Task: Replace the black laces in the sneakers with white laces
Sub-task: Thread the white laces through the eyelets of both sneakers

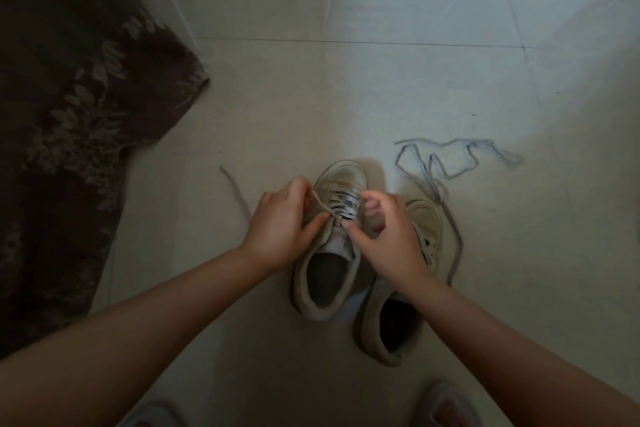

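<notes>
Two beige sneakers stand side by side on the tiled floor. The left sneaker [343, 177] has a pale lace [341, 206] threaded across its eyelets. My left hand [280, 222] pinches a strand of that lace at the sneaker's left side. My right hand [388, 236] curls over the right side of the lacing, thumb near the tongue; whether it grips a strand is unclear. The right sneaker [391, 326] is partly hidden under my right hand. A loose grey lace [453, 177] lies tangled on the floor to the right, one end trailing beside the right sneaker.
A dark floral cloth [69, 121] covers the floor at the left. Another thin lace end [235, 191] lies on the tiles left of my left hand. My feet in pale slippers [446, 406] show at the bottom edge.
</notes>
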